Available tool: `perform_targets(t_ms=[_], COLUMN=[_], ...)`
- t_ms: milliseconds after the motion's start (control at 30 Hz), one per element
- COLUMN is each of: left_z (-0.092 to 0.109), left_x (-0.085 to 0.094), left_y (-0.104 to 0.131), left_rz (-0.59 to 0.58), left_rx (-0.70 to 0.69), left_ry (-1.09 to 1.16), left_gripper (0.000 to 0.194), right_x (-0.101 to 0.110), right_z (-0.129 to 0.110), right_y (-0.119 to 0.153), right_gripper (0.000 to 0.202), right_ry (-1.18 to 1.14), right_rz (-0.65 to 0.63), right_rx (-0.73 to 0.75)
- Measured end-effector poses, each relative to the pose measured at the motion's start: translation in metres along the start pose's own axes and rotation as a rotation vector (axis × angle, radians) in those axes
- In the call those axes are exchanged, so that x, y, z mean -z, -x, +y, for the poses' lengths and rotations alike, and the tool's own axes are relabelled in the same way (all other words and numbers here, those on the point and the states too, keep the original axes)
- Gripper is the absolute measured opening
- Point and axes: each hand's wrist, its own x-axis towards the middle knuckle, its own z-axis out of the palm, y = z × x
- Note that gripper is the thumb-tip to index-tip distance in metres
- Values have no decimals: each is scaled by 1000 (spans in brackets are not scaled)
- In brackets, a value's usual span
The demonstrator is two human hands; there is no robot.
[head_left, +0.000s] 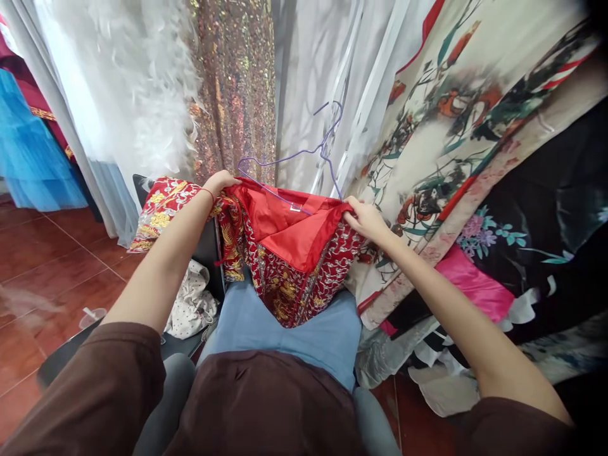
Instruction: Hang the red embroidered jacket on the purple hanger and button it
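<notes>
A red garment [289,253] with gold and silver embroidery and a plain red lining hangs in front of me over my lap. My left hand [221,182] grips its upper left edge. My right hand [363,218] grips its upper right edge. A thin purple wire hanger [304,152] sits at the garment's top between my hands, its hook up against the hanging clothes behind. One embroidered part [159,212] of the garment drapes off to the left.
Hanging clothes crowd the back: white feathered fabric [128,82], a sequined dress [235,82], white gauze [313,69], a floral printed robe [456,120] and a black floral one [546,221]. A blue dress [28,152] hangs far left. A polka-dot cloth [190,304] lies on a dark seat. Red tile floor [52,259] left.
</notes>
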Motion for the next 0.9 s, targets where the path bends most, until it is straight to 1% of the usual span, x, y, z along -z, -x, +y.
perform_targets(t_ms=[33, 67, 133, 200, 300, 367, 433, 500, 567, 633, 700, 767, 833, 900], left_z=[0, 0, -1, -1, -3, -6, -11, -16, -17, -11, 4, 23, 39, 47], left_x=[1, 2, 6, 9, 12, 13, 17, 23, 29, 33, 33, 29, 26, 25], left_y=[-3, -7, -15, -22, -25, -22, -18, -15, -13, -13, -13, -12, -8, -1], left_rz=[-29, -24, 9, 70, 189, 256, 272, 234, 200, 195, 219, 248, 275, 289], left_rx=[58, 76, 33, -31, -80, -118, -215, -347, -461, -524, -542, -513, -453, -379], left_ry=[-12, 7, 40, 43, -34, -123, -226, -320, -390, -446, -463, -410, -315, -238], left_gripper=[35, 38, 42, 47, 52, 48, 40, 36, 37, 39, 39, 36, 34, 33], right_x=[0, 1, 3, 4, 2, 0, 0, 2, 7, 12, 15, 17, 19, 22], right_z=[0, 0, 1, 1, -1, -3, -3, -2, -1, -2, -4, -6, -5, -3], right_y=[-1, -1, -2, -3, -6, -8, -9, -9, -7, -6, -4, -2, 1, 3], right_gripper=[26, 25, 24, 24, 25, 25, 25, 25, 26, 27, 27, 27, 26, 26], right_ry=[28, 61, 126, 181, 239, 261, 271, 281, 295, 309, 317, 324, 328, 322], right_rz=[0, -2, -14, -43, -76, -80, -86, -97, -102, -100, -96, -91, -80, -73], right_rx=[24, 47, 87, 108, 118, 118, 117, 108, 95, 81, 66, 47, 29, 22])
